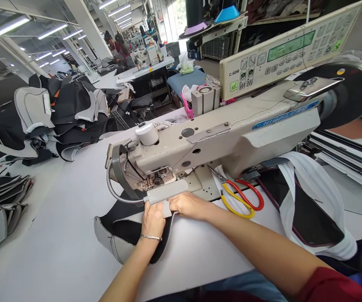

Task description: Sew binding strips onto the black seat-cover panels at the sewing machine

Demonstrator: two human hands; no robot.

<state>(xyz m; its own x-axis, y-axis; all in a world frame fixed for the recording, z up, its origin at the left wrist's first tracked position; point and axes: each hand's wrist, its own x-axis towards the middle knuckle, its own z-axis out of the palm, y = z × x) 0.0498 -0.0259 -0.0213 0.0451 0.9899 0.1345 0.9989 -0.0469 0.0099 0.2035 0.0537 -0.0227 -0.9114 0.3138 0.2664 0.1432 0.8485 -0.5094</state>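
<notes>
A black and grey padded fabric piece (pixel 127 233) lies curved on the white table in front of a sewing machine (pixel 196 147), its far edge running under the machine head. My left hand (pixel 153 220), with a bracelet on the wrist, grips the piece near the needle area; its fingertips are partly hidden behind the lamp. To its right, my right hand (pixel 187 205) is closed on the fabric's edge. A small light grey patch of material (pixel 166 209) shows between the hands. Just above them is a pale tube-shaped lamp (pixel 167 191) on a flexible metal neck, hiding the needle.
Scissors with red and yellow handles (pixel 237 197) lie right of my right hand. Farther right, white tape (pixel 332 184) loops around a dark phone (pixel 300 209). Fabric pieces (pixel 64 105) are heaped at the back left. A control panel (pixel 290 50) tops the machine; people work far behind.
</notes>
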